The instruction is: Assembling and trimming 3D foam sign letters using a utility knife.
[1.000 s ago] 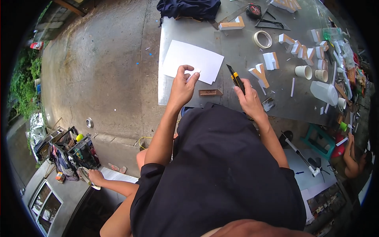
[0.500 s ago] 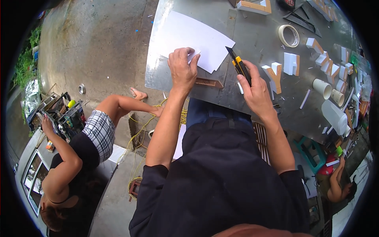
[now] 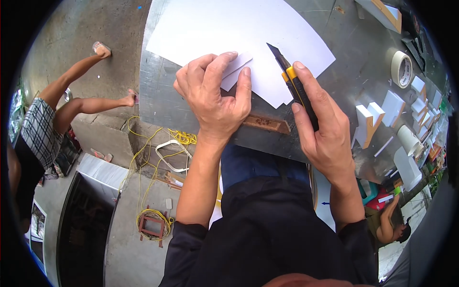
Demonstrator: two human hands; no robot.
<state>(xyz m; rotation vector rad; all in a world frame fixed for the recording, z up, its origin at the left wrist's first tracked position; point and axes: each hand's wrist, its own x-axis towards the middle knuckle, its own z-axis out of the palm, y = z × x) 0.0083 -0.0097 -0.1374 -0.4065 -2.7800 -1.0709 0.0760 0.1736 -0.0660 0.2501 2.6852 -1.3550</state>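
The grey metal table (image 3: 165,91) bears a white sheet (image 3: 248,28), brown bar (image 3: 267,123), tape roll (image 3: 396,71) and white-and-tan blocks (image 3: 367,123).

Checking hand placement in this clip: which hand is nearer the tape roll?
Right. The right hand, gripping a cutter, is left of the tape roll; the left hand is farther left.

Dressed in black and dark blue.
Wearing a loose, plain black shirt (image 3: 277,229) with short sleeves (image 3: 184,251) over dark blue trousers (image 3: 258,165), bare-handed.
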